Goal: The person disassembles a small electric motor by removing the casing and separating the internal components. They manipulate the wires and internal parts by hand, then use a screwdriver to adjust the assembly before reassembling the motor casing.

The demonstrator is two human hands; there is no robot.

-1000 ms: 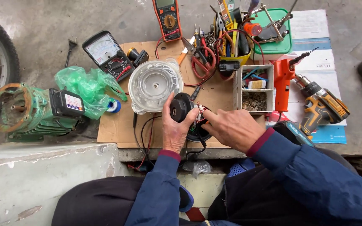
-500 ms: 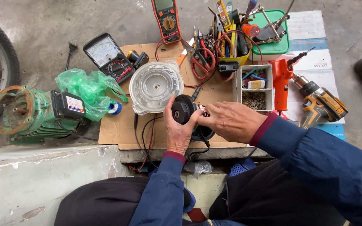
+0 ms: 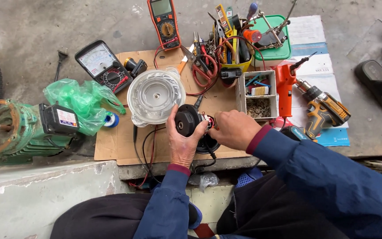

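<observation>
Little had shifted since half a second before — both hands had stayed on the small black motor [image 3: 187, 122], at the same spot on the cardboard sheet [image 3: 111, 146].

From the left: a green electric motor [image 3: 18, 126] lay on the concrete, with a crumpled green plastic bag [image 3: 78, 99] against it and a blue roll of tape [image 3: 110, 119] just beside the bag. An analogue meter [image 3: 102, 65] rested at the cardboard's far corner. A clear round plastic housing [image 3: 155, 95] sat near the middle, touching the black motor's upper left side.

The left hand [image 3: 183, 144] gripped the motor from below, thumb up its left side, fingers curled round it. The right hand [image 3: 233, 129] was pinched closed at the motor's right side, where red wiring showed (what the fingertips held could not be made out).

Further right stood a grey parts tray [image 3: 258, 94], then an orange tool [image 3: 284, 86] and a cordless drill [image 3: 326, 108] on printed sheets.
</observation>
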